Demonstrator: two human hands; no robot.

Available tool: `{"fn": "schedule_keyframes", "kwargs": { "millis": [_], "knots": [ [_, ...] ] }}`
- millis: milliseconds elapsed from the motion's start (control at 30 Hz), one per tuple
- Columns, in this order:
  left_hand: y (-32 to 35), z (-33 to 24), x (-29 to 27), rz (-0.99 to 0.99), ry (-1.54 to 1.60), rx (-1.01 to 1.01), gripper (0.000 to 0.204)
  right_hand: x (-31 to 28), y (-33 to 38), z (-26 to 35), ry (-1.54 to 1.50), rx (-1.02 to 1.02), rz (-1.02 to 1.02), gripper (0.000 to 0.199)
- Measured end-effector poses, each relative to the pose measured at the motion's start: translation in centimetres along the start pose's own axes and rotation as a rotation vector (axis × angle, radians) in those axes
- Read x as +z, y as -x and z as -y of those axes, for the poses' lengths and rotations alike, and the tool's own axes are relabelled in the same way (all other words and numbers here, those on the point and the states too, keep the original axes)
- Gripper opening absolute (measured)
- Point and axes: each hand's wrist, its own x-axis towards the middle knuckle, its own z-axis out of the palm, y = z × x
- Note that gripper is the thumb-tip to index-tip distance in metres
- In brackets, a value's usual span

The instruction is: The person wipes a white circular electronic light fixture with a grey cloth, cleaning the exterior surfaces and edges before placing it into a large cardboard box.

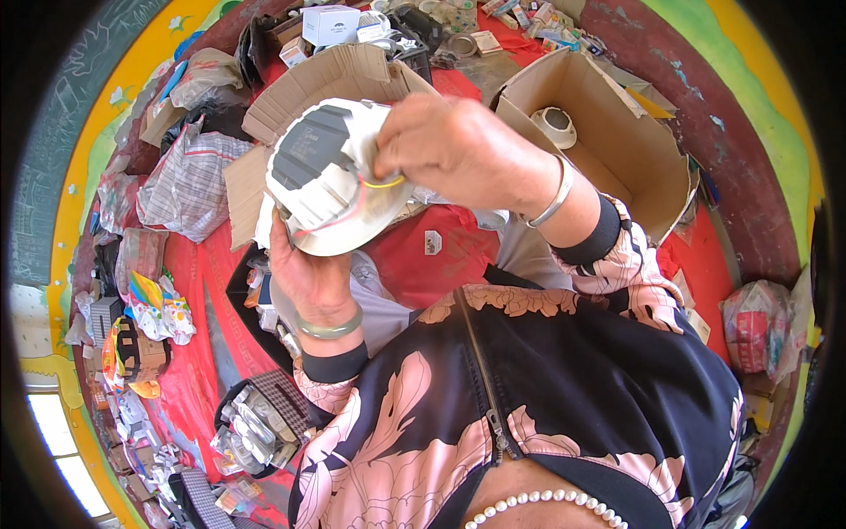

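Observation:
A round white downlight [315, 204] with a flat dark panel on its back is held up in front of me, its wide rim tilted toward me. My left hand [310, 280] grips that rim from below, thumb against the side. My right hand [458, 145] is closed in a pinch at the housing's right side, slightly blurred; what sits between its fingertips is hidden. A yellow wire [384, 184] curves out just below those fingers, with a thin red wire beside it. Behind the downlight stands an open cardboard box [344, 78] with raised flaps.
To the right, another open cardboard box [648, 132] holds a similar white downlight [555, 129]. A dark container [247, 291] with small items is by my left forearm. Plaid bags [194, 181] and clutter lie left on red sheeting [189, 353]; a small white box [330, 26] sits at the back.

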Motion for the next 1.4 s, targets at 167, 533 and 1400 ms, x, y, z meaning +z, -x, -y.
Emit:
{"fn": "schedule_keyframes", "kwargs": {
  "millis": [167, 533, 1400],
  "knots": [
    [0.1, 0.1, -0.3, 0.059, 0.032, -0.018, 0.04, 0.8, -0.4, 1.1, -0.037, -0.054, -0.173, 0.012],
    [1.3, 0.0, -1.4, 0.137, 0.094, -0.061, 0.045, -4.1, 0.9, -0.6, 0.137, 0.492, -0.388, 0.024],
    [3.1, -0.9, -5.4, 0.139, -0.046, 0.142, 0.06, 3.0, 2.0, 4.1, 0.16, -0.013, -0.361, 0.036]
  ]
}}
